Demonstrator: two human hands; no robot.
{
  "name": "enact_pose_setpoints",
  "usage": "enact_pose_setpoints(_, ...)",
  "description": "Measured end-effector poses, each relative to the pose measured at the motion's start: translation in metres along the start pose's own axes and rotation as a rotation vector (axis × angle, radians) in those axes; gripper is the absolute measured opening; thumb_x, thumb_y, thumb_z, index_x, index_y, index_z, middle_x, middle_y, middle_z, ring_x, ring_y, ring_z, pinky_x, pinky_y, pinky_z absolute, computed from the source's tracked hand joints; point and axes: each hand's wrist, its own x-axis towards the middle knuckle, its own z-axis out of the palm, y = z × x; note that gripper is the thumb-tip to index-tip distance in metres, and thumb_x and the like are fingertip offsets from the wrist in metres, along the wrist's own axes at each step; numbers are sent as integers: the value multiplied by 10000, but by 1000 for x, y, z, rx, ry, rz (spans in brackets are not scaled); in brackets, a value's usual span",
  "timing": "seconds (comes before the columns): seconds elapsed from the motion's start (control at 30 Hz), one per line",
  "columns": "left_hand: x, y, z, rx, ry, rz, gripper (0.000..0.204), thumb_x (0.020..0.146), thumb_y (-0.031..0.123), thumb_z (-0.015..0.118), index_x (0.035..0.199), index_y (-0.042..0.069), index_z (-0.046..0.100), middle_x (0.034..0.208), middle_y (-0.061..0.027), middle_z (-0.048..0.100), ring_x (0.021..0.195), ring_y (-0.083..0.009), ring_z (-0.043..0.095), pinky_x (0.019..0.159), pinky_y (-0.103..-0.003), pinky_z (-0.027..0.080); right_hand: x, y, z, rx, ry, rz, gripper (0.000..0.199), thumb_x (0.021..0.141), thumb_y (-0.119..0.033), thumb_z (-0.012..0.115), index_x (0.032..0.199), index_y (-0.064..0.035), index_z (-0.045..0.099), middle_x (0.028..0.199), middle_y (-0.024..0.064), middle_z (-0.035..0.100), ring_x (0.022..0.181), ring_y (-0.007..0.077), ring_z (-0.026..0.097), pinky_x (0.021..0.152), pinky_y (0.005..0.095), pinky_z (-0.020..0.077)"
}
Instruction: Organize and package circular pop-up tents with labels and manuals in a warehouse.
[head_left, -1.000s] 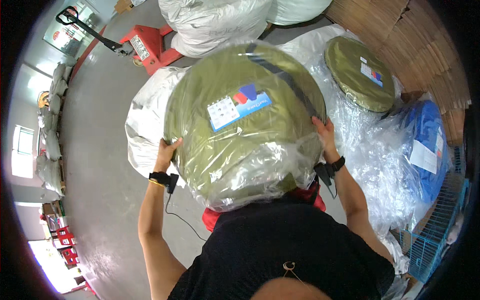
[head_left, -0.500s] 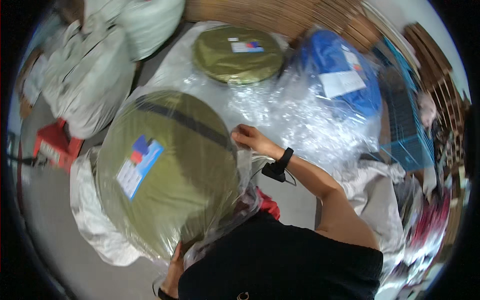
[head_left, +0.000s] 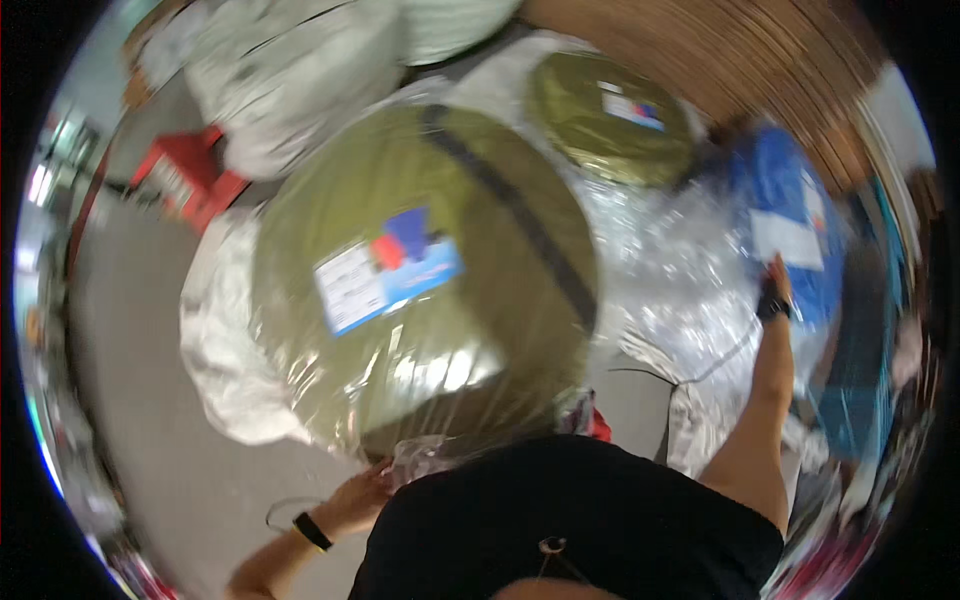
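Note:
A big round olive-green disc (head_left: 430, 270), wrapped in clear plastic and bearing a white, blue and red label, fills the middle of the view right in front of me. My left hand (head_left: 365, 490) grips the bunched plastic at its lower edge. Far out to the right, my right hand (head_left: 778, 275) touches a blue plastic-wrapped pack (head_left: 790, 225) with a white label; the picture is too blurred to tell whether its fingers close on it. A second, smaller olive disc (head_left: 610, 120) lies behind.
Crumpled clear plastic (head_left: 680, 290) lies between the discs and the blue pack. White filled sacks (head_left: 280, 70) stand at the back left, next to a red pallet truck (head_left: 185, 175). Stacked brown cardboard (head_left: 760, 60) runs along the back right. Grey floor (head_left: 130, 350) is at the left.
My right hand left the big disc's rim and reached out right to the blue pack. My left hand slid down to the disc's lower edge. The view swung around.

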Motion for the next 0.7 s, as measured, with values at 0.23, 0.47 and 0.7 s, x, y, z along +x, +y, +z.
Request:
enact_pose_setpoints(0.23, -11, 126, -52, 876, -325, 100, 314, 665, 16, 499, 950, 99, 603, 858, -96, 615, 796, -254, 574, 735, -343, 449, -31, -52, 142, 108, -776, 254, 146, 816, -190, 580, 874, -64, 532, 677, -10, 484, 514, 58, 407, 435, 173, 321)
enact_pose_setpoints(0.47, 50, 213, -107, 1106, 777, 691, 483, 780, 268, 596, 1187, 51, 455, 1201, -171, 460, 1179, -305, 384, 933, -405, 352, -327, -91, 327, -243, -1387, 66, 410, 735, -101, 563, 1115, 32, 489, 969, 70, 579, 863, 126, 547, 771, 234, 423)
enact_pose_setpoints(0.7, 49, 190, -112, 569, 199, 718, 569, 773, 270, 633, 1217, 45, 357, 1201, -182, 435, 1154, -318, 402, 946, -409, 348, -416, -38, 368, -579, -1939, 505, 436, 826, -115, 545, 1231, -62, 395, 839, -3, 599, 600, 21, 506, 481, 167, 377)
